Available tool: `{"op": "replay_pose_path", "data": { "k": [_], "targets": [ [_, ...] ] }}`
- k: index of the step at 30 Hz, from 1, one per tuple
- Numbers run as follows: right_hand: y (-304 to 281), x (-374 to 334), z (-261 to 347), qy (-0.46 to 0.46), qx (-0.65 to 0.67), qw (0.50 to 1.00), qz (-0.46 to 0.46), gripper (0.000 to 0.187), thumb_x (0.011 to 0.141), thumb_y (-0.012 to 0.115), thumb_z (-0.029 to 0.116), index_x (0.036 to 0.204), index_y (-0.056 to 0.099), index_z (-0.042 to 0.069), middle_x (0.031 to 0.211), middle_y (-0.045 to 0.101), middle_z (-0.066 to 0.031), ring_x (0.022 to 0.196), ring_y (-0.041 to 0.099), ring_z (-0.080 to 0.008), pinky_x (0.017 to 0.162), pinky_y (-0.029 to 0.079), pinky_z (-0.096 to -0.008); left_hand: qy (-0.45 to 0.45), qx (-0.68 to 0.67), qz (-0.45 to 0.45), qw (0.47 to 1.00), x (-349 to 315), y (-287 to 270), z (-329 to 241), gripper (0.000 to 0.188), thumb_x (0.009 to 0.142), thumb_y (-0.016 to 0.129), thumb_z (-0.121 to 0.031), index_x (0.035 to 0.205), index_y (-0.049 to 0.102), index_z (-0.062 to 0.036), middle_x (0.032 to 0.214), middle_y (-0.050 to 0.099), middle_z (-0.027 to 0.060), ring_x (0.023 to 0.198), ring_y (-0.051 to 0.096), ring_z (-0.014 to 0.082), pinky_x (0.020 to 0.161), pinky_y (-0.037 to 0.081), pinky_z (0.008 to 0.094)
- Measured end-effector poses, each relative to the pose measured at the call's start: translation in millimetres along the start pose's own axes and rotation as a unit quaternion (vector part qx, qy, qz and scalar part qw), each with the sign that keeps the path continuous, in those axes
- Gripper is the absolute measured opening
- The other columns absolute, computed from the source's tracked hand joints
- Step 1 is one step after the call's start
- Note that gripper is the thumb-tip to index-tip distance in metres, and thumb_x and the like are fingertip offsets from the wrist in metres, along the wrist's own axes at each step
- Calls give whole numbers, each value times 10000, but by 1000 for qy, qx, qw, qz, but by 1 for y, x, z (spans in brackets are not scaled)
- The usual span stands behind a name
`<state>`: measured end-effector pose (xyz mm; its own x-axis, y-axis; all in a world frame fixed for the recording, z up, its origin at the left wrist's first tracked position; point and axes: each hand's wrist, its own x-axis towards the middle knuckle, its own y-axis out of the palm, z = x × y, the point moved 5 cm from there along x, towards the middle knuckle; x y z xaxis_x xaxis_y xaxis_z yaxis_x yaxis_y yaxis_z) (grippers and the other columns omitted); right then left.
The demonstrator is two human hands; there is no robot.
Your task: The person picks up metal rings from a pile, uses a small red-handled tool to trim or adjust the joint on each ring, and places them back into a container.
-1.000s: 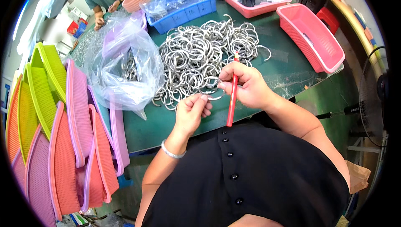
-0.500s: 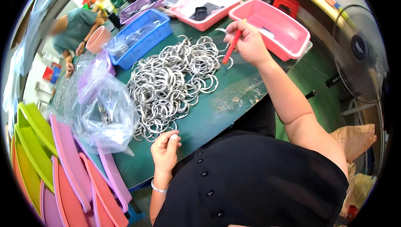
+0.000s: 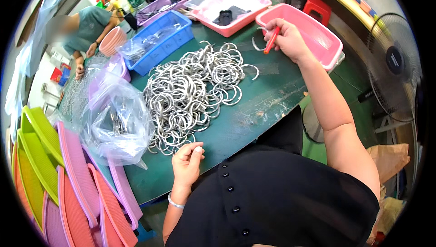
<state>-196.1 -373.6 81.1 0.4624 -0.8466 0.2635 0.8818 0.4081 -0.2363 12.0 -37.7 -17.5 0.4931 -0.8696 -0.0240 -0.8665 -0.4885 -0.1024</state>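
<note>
My right hand (image 3: 290,42) is closed round a red pen (image 3: 272,41) at the near left corner of the pink basin (image 3: 337,56). A curved silver ring (image 3: 255,44) with a gap in it also sticks out from its fingers. To the left, a large heap of similar silver rings (image 3: 186,92) covers the middle of the green table (image 3: 254,111). One loose ring (image 3: 256,71) lies at the heap's right side. My left hand (image 3: 187,161) is by the table's front edge, just below the heap, fingers curled and thumb pressed in, with nothing showing in it.
Clear plastic bags (image 3: 118,124) lie left of the heap. A blue basket (image 3: 159,42) and a pink tray (image 3: 231,28) stand behind it. Green, purple and red bins (image 3: 77,174) are stacked at the left. Another person (image 3: 88,29) works at the far left. A fan (image 3: 393,65) stands right.
My right hand has moved right, toward the pink basin, with the pen and ring. The ring at the heap's right side now lies clear of the hand. The view has shifted slightly.
</note>
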Motion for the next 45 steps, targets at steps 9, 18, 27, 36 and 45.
{"op": "replay_pose_path", "data": {
  "k": [9,18,27,36,45],
  "targets": [
    [95,75,-2,19,68,993,93,200,787,511,-26,983,527,15,738,610,-54,567,545,-79,466,412,-195,230,245,-95,937,-18,-12,-16,89,796,598,-7,874,639,7,731,599,83,543,515,115,482,397,226],
    [152,137,19,24,62,994,90,178,774,539,-33,948,556,1,709,606,-65,536,548,-107,436,410,-218,294,278,-143,903,-30,-17,2,137,718,633,21,849,638,-18,721,621,107,617,605,240,551,486,305],
    [194,195,10,23,90,990,110,147,763,559,-21,906,552,13,710,614,-78,529,556,-114,420,416,-225,260,268,-184,909,-29,-21,6,167,696,644,39,849,647,-28,720,628,98,606,609,221,550,491,290],
    [226,221,22,33,77,992,95,138,770,573,-19,904,556,8,714,610,-83,529,555,-116,414,422,-231,251,261,-190,912,-29,-23,9,161,694,659,29,845,644,-26,713,626,92,611,612,219,557,494,291],
    [236,223,31,36,68,992,99,154,783,578,-20,932,553,11,729,607,-76,531,537,-106,421,414,-222,243,269,-198,911,-29,-23,13,182,676,661,41,842,643,-32,702,621,86,609,613,215,553,494,288]
  ]
}}
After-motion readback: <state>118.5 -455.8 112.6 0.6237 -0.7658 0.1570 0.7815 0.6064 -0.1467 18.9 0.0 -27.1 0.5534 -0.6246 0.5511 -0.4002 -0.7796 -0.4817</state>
